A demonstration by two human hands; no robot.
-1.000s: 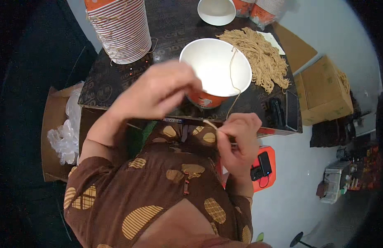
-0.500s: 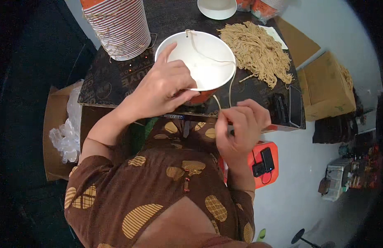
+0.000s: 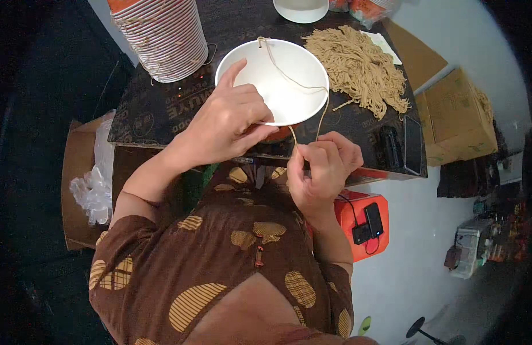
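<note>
A paper bucket (image 3: 277, 106), white inside and red-orange outside, is tilted toward me at the table's near edge. My left hand (image 3: 234, 118) grips its near rim, thumb outside and index finger raised along the left side. Through a hole at the far rim passes a thin tan cord (image 3: 323, 110), which crosses the bucket's mouth and hangs over the right rim. Just off the near right side, my right hand (image 3: 323, 175) is closed in a pinch on the cord. A short piece of cord also runs from those fingertips to the near rim; the hole there is hidden.
Nested buckets (image 3: 165, 43) with cords stand at the table's far left. A heap of cut cords (image 3: 358, 69) lies right of the bucket, a white bowl-like container (image 3: 302, 12) behind. Cardboard boxes (image 3: 461, 112) flank the table; a red stool (image 3: 378, 250) holds black devices.
My right hand has moved left, closer to the bucket, and the cord piece between its fingers and the near rim has shifted left with it. My left hand keeps its grip.
</note>
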